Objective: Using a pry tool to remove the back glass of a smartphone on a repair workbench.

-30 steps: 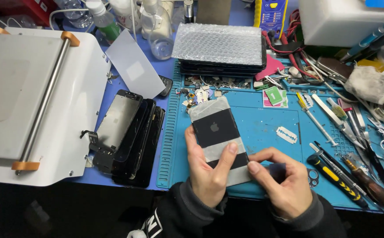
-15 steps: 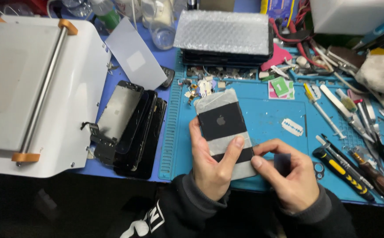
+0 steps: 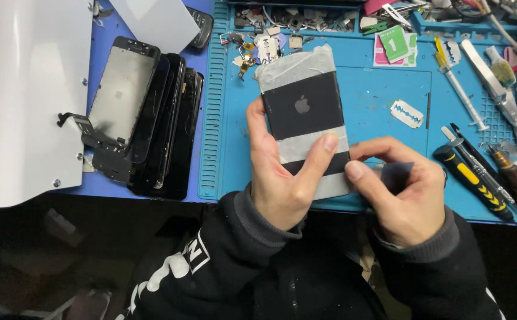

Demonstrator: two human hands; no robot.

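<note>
Closer now — left hand (image 3: 282,178) grips taped phone (image 3: 305,118), right hand (image 3: 404,192) alongside.

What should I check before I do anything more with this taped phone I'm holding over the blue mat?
1. Left hand has a firm hold on the phone, thumb across its back: ok.
2. Right hand has a fingertip at the phone's lower right edge, where the tape bands end: ok.
3. Tape bands lie flat across the back: ok on the visible side; the front cannot be told.
4. Blue mat under the phone has open space: ok.
5. Loose razor blade lies on the mat near the right hand: not ok, mind it.
6. Stack of screens sits clear of the left hand: ok.
</note>
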